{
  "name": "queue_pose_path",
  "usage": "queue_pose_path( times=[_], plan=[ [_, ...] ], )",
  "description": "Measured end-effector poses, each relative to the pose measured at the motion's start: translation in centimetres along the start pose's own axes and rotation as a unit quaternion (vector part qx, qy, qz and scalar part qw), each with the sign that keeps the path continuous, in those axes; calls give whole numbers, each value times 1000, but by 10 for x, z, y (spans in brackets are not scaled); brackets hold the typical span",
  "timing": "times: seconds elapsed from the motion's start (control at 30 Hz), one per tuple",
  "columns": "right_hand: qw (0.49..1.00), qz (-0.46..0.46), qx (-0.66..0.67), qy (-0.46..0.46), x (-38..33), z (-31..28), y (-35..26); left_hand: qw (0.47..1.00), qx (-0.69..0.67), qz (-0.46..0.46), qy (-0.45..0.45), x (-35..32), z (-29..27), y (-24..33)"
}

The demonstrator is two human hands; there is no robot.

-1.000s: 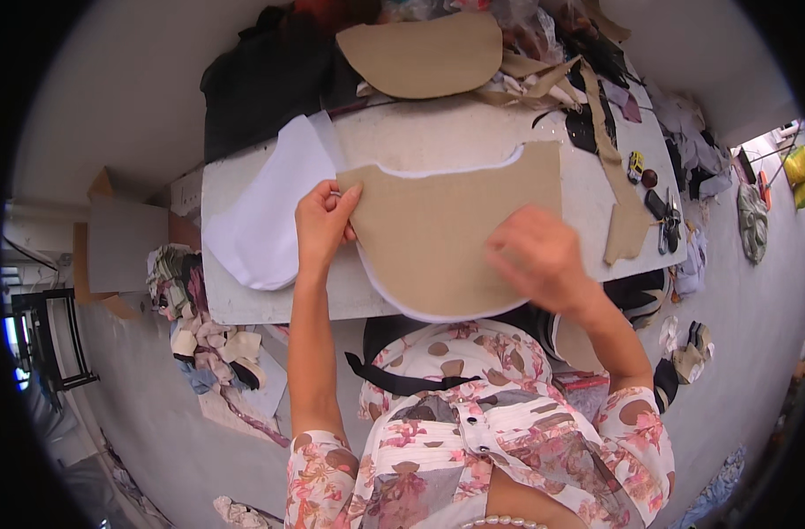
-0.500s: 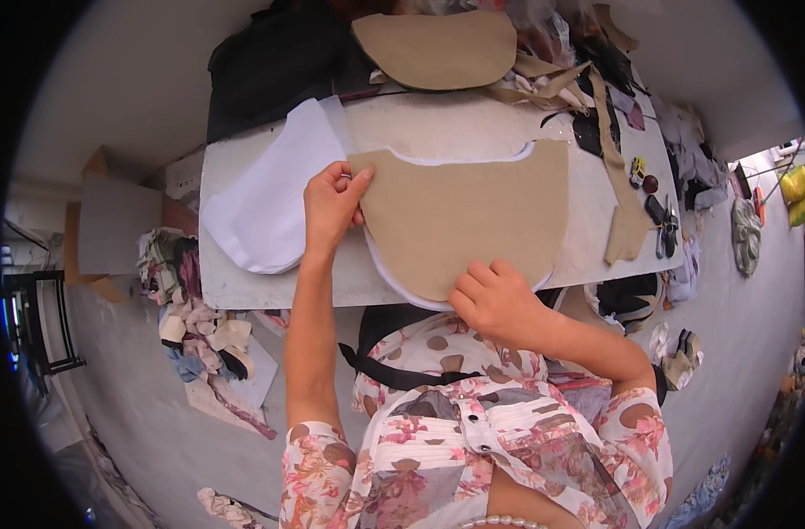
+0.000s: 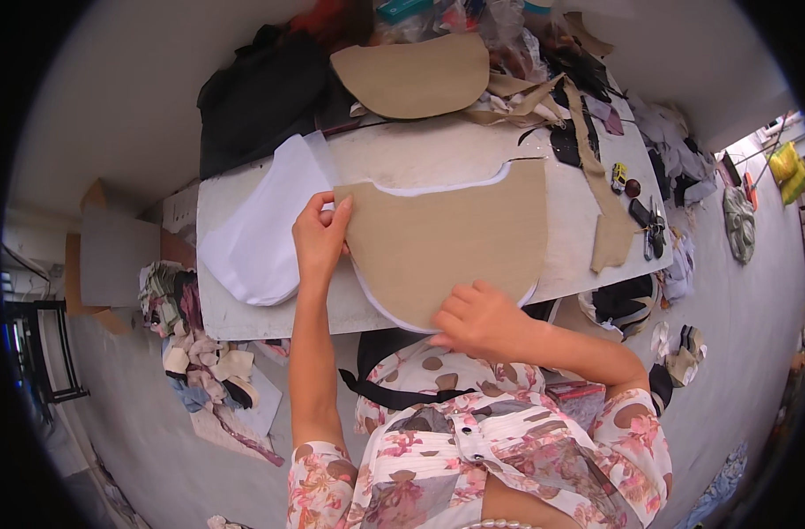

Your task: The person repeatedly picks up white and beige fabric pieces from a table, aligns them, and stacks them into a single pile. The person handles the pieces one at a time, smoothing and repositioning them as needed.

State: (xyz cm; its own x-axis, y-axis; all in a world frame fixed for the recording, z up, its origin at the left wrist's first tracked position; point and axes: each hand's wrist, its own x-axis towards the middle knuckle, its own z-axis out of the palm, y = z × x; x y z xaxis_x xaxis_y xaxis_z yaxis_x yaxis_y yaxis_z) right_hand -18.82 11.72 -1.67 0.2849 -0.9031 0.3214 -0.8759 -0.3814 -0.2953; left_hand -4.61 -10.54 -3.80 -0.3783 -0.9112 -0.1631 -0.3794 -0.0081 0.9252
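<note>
Head view: a person leans over a white bench [image 3: 244, 317], both bare hands on a tan fabric piece [image 3: 451, 238].
Tan fabric piece: lies flat on the bench in front of the person, straight edge away from them, rounded edge toward them and reaching the bench's near edge.
White layer: a white piece [image 3: 438, 189] shows as a thin rim under the tan one, along its far edge and round its near curve.
Left hand [image 3: 319, 238]: at the tan piece's left corner, thumb and fingers pinching that corner; the grip is closed on the fabric.
Right hand [image 3: 480, 317]: at the near rounded edge, fingers curled down on the cloth; whether it grasps the edge or only presses it, I cannot tell.
White fabric [image 3: 257, 238]: a larger rounded sheet just left of the left hand, hanging over the bench edge.
Far side: a second tan piece [image 3: 416, 75] lies beyond, beside black cloth [image 3: 261, 97].
Right side: a tan strip [image 3: 601, 194] runs along the bench, with small tools [image 3: 645, 216] near it.
Floor: a heap of scraps [image 3: 191, 344] sits left of the bench.
</note>
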Motion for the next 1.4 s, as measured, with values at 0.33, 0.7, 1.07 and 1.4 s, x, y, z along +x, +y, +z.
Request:
queue_pose_path(
  times=[0.33,0.7,1.07,1.4],
  plan=[
    [965,224,-133,17,2,-15,81,870,377,314,-39,-45,43,-3],
    [956,268,-116,-18,-15,-1,90,870,370,322,-46,-47,49,-11],
    [978,15,173,117,177,25,-1,898,129,285,310,-67,-59,-55],
    [999,-45,3,-30,244,132,-46,893,219,180,350,-55,-152,-120]
  ],
)
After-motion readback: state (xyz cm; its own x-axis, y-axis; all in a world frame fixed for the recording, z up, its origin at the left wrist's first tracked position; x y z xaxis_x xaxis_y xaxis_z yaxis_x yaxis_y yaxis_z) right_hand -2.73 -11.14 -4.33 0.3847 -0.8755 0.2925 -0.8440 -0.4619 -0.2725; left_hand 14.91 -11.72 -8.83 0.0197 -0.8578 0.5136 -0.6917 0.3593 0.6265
